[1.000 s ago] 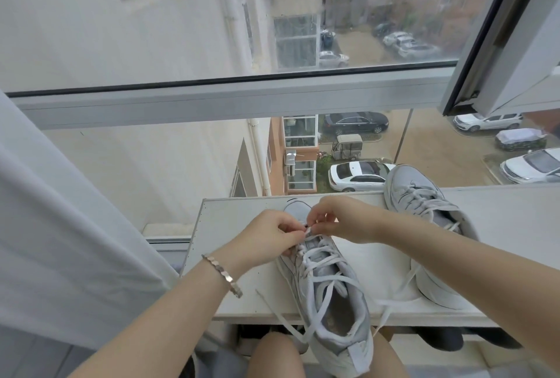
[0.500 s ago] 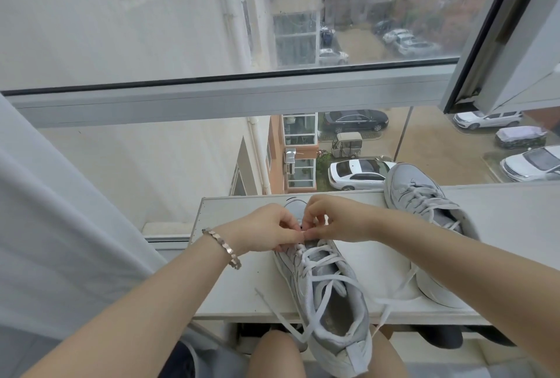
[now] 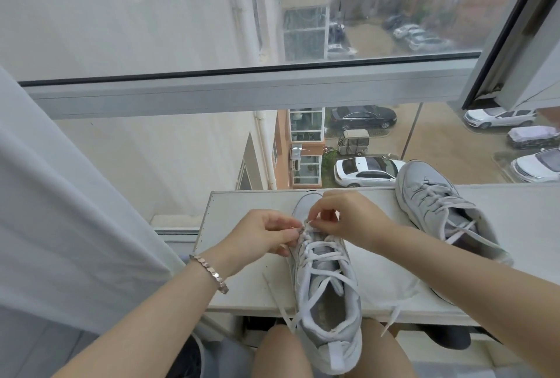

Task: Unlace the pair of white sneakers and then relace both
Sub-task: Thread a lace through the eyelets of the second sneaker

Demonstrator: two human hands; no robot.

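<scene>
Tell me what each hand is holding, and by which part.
The left hand and right hand each pinch the lace of the near sneaker at its toe-end rows. The far sneaker is untouched.

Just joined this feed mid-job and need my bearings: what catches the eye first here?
The left hand and right hand meet at the toe end of the near white sneaker, fingers pinching its lace, while its heel overhangs the white ledge toward the person's knees. The second sneaker lies on the ledge's right, lace threaded, by a window looking far down on parked cars.
</scene>
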